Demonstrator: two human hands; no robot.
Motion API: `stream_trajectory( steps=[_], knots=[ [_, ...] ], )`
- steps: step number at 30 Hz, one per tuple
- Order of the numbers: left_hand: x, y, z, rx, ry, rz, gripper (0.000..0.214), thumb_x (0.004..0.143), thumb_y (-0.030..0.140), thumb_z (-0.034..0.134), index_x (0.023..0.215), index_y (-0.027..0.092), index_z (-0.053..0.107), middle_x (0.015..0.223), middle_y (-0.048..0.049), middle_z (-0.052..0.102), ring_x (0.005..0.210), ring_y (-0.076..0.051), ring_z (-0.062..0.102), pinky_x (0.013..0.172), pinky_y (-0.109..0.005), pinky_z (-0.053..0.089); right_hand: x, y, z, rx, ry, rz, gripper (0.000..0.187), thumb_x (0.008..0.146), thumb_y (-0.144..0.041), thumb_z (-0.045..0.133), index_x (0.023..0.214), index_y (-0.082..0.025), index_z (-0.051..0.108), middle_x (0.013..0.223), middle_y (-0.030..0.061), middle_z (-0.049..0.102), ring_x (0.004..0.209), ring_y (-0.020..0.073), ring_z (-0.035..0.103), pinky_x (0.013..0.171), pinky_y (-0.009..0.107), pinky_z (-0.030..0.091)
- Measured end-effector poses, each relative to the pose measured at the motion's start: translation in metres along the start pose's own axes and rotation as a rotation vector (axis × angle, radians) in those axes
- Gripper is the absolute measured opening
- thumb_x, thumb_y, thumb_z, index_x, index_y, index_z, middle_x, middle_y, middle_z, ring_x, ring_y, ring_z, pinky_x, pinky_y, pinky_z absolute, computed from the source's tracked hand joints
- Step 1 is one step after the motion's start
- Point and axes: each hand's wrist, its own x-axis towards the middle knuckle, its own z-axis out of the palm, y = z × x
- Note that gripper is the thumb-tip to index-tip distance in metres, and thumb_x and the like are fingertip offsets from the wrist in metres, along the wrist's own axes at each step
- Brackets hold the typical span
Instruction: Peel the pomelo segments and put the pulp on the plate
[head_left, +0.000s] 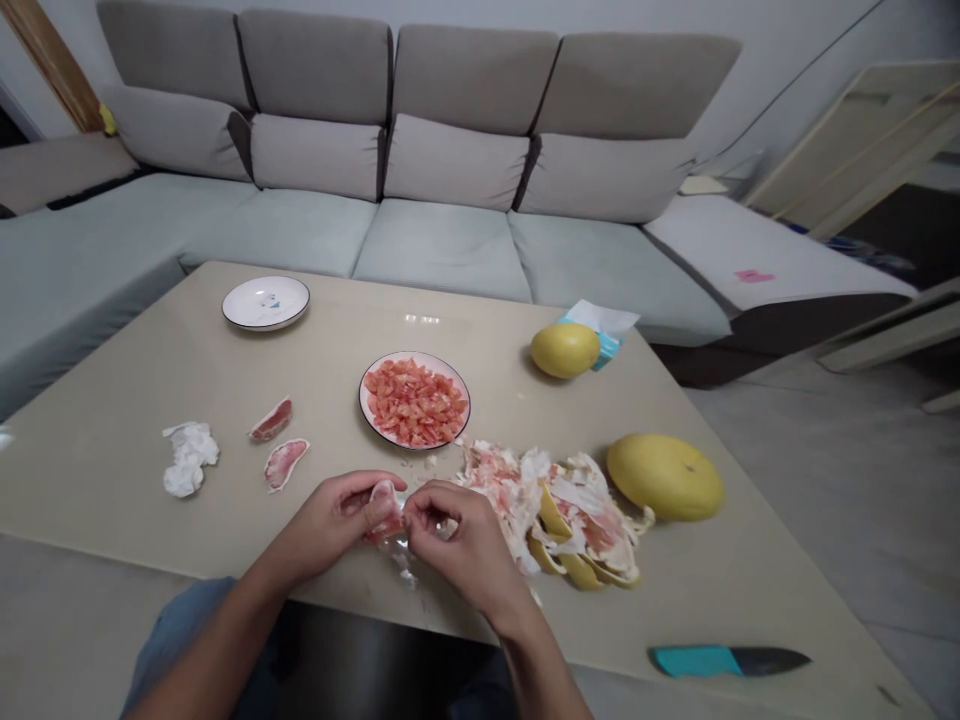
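My left hand point(330, 525) cradles a pink pomelo segment point(385, 512) at the table's near edge, and my right hand point(465, 545) pinches its membrane from the other side. Just beyond them, a round plate point(415, 354) holds pink pulp. To the right lies a heap of torn pomelo peel point(555, 520), touching my right hand's side. Past it sits a whole yellow pomelo point(665, 477). Two emptied membrane pieces point(271, 419) point(286, 464) lie left of the plate, near a crumpled white tissue point(190, 458).
The beige table point(112, 480) also bears a small white plate point(265, 280), a second yellow pomelo point(565, 350) against a tissue packet point(600, 335), and a teal-handled knife point(727, 660) near the front right edge. A grey sectional sofa point(442, 250) stands behind.
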Motion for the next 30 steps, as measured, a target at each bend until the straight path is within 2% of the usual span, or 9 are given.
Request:
stream_trajectory(
  steps=[5,7,10,13,16,18,22,25,30],
  knots=[
    [-0.003,0.004,-0.002,-0.026,-0.056,0.037,0.032,0.087,0.038,0.060,0.108,0.016,0.067,0.082,-0.0048,0.067,0.078,-0.018,0.060,0.073,-0.027,0.047,0.002,0.006,0.001,0.327,-0.045,0.250,0.007,0.070,-0.020,0.060,0.066,-0.017,0.064,0.058,-0.0023,0.056,0.051,0.0101,0.045,0.050,0.021,0.033],
    [-0.004,0.004,-0.004,-0.052,-0.059,0.061,0.028,0.087,0.037,0.060,0.105,0.016,0.066,0.082,-0.0044,0.067,0.076,-0.017,0.060,0.073,-0.027,0.047,0.003,0.009,-0.001,0.425,-0.071,0.300,0.011,0.070,-0.027,0.064,0.067,-0.016,0.064,0.056,-0.0031,0.054,0.050,0.0092,0.042,0.048,0.021,0.030],
    [-0.003,0.002,-0.005,-0.113,-0.058,0.086,0.024,0.087,0.036,0.060,0.099,0.016,0.064,0.081,-0.0049,0.067,0.074,-0.017,0.060,0.073,-0.028,0.047,0.004,0.011,-0.004,0.522,-0.063,0.327,0.021,0.069,-0.035,0.070,0.066,-0.015,0.064,0.054,-0.0035,0.052,0.050,0.0085,0.041,0.049,0.021,0.029],
    [-0.001,0.000,-0.004,-0.188,-0.081,0.080,0.025,0.086,0.036,0.062,0.099,0.015,0.063,0.089,-0.0079,0.067,0.079,-0.019,0.062,0.073,-0.030,0.049,0.003,0.012,-0.006,0.593,-0.043,0.324,0.026,0.070,-0.040,0.073,0.068,-0.015,0.065,0.056,-0.0019,0.057,0.052,0.0092,0.045,0.051,0.021,0.033],
    [0.001,-0.001,-0.002,-0.246,-0.086,0.090,0.025,0.078,0.029,0.072,0.099,0.017,0.065,0.101,-0.0076,0.063,0.090,-0.020,0.061,0.081,-0.030,0.048,0.002,0.013,-0.007,0.670,-0.052,0.301,0.029,0.070,-0.042,0.074,0.066,-0.015,0.066,0.058,-0.0009,0.059,0.053,0.0095,0.047,0.053,0.021,0.035],
    [0.002,-0.002,-0.001,-0.265,-0.090,0.125,0.022,0.074,0.023,0.077,0.092,0.018,0.066,0.102,-0.0055,0.061,0.093,-0.019,0.060,0.084,-0.029,0.047,0.001,0.013,-0.006,0.724,-0.056,0.298,0.028,0.070,-0.041,0.075,0.064,-0.015,0.065,0.056,-0.0013,0.058,0.052,0.0091,0.047,0.052,0.021,0.035],
    [0.002,-0.005,-0.001,-0.209,-0.080,0.239,0.016,0.070,0.016,0.079,0.084,0.019,0.070,0.095,-0.0036,0.059,0.091,-0.015,0.059,0.081,-0.024,0.047,0.002,0.019,-0.002,0.885,0.000,0.372,0.023,0.067,-0.034,0.078,0.064,-0.014,0.066,0.054,-0.0021,0.058,0.049,0.0072,0.045,0.049,0.018,0.033],
    [0.001,-0.008,-0.002,-0.165,-0.060,0.297,0.012,0.072,0.014,0.077,0.082,0.020,0.073,0.092,-0.0026,0.056,0.085,-0.013,0.058,0.075,-0.021,0.048,0.004,0.023,0.001,1.044,0.034,0.405,0.025,0.064,-0.034,0.079,0.063,-0.013,0.066,0.050,-0.0037,0.054,0.044,0.0047,0.039,0.044,0.016,0.028],
    [0.002,-0.012,-0.003,-0.110,-0.051,0.398,0.015,0.076,0.011,0.073,0.083,0.024,0.075,0.091,-0.0023,0.057,0.081,-0.011,0.058,0.073,-0.020,0.048,0.005,0.020,0.002,1.134,0.038,0.407,0.025,0.064,-0.034,0.078,0.061,-0.014,0.064,0.055,-0.0035,0.052,0.047,0.0050,0.038,0.044,0.016,0.028]
  ],
)
